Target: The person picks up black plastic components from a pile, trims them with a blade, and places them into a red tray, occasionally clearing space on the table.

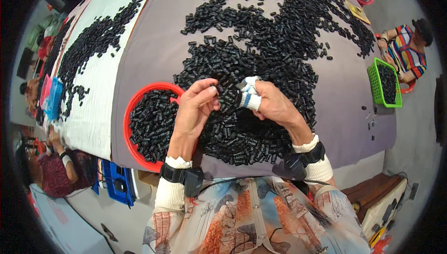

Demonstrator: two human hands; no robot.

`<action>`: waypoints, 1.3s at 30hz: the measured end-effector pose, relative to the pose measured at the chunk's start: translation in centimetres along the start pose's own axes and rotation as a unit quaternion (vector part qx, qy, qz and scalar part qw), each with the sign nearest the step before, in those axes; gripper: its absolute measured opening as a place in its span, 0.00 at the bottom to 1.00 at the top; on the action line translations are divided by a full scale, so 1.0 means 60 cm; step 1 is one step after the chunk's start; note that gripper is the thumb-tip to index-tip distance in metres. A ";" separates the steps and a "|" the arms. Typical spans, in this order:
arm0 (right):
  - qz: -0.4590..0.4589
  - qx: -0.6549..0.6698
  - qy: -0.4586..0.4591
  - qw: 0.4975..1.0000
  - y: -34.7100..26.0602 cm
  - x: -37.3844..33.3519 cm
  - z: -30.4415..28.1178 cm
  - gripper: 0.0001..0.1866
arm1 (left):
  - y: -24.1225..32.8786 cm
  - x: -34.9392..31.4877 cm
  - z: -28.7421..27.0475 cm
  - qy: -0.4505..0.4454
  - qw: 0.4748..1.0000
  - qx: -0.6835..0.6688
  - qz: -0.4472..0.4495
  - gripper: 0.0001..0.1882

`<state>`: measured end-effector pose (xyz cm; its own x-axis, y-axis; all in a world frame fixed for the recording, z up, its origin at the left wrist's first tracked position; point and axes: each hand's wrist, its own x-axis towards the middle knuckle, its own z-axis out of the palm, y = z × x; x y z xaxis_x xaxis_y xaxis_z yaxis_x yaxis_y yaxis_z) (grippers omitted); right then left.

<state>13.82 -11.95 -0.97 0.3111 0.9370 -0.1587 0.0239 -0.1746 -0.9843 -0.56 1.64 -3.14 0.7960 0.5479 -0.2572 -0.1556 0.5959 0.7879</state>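
Note:
Above a large heap of small black cylindrical parts [251, 137], my two hands are close together. My left hand [193, 107] is closed, thumb and fingertips pinching a small black part [219, 88]. Facing it, my right hand [277, 103] is closed too, with white and blue striped cloth wraps [250, 100] on its fingers. A small greyish tip shows by its thumb, but I cannot make out what it belongs to. Left of my left hand stands a round red basin [128, 119] filled with the same kind of parts.
Black parts spread far across the grey-covered table [349, 91]. A green basket [375, 84] of parts stands at the right edge, near a person in a striped top [407, 49]. A white-covered table [100, 82] adjoins on the left, with a blue basket [55, 98] and people beside it.

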 end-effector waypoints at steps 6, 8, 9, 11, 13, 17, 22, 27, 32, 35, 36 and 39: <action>-0.061 -0.060 -0.036 0.996 -0.039 0.026 0.062 0.14 | 0.023 -0.045 0.001 -0.045 0.982 -0.184 0.025 0.11; -0.052 -0.068 -0.044 0.995 -0.051 0.027 0.073 0.14 | 0.025 -0.055 -0.004 -0.055 0.978 -0.199 0.034 0.11; -0.042 -0.075 -0.046 0.995 -0.060 0.026 0.074 0.15 | 0.023 -0.055 -0.003 -0.057 0.977 -0.202 0.034 0.11; -0.028 -0.081 -0.040 0.996 -0.068 0.026 0.073 0.16 | 0.021 -0.055 0.002 -0.052 0.978 -0.201 0.034 0.10; -0.046 -0.112 -0.037 0.992 -0.068 0.028 0.075 0.16 | 0.025 -0.059 0.005 -0.061 0.978 -0.197 0.033 0.10; -0.063 -0.118 -0.051 0.990 -0.069 0.029 0.075 0.17 | 0.023 -0.059 0.001 -0.073 0.980 -0.185 0.029 0.10; -0.062 -0.138 -0.056 0.987 -0.058 0.033 0.071 0.17 | 0.024 -0.059 0.003 -0.067 0.984 -0.161 0.031 0.10; -0.066 -0.142 -0.072 0.985 -0.064 0.031 0.068 0.18 | 0.024 -0.059 0.004 -0.060 0.988 -0.139 0.035 0.09; -0.057 -0.123 -0.087 0.987 -0.064 0.026 0.067 0.17 | 0.027 -0.061 0.011 -0.050 0.991 -0.116 0.034 0.08; -0.082 -0.131 -0.064 0.986 -0.047 0.027 0.066 0.17 | 0.022 -0.057 0.017 -0.034 0.994 -0.099 0.043 0.08; -0.096 -0.133 -0.059 0.985 -0.046 0.028 0.068 0.16 | 0.021 -0.057 0.017 -0.033 0.994 -0.098 0.042 0.08; -0.104 -0.146 -0.056 0.982 -0.049 0.026 0.068 0.16 | 0.017 -0.054 0.012 -0.027 0.994 -0.094 0.043 0.08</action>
<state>10.38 -8.76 1.37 0.1653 0.9860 0.0210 0.3521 -0.0391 -0.9352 -2.84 0.03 -1.10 0.8048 0.5719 -0.1586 -0.3274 0.6507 0.6852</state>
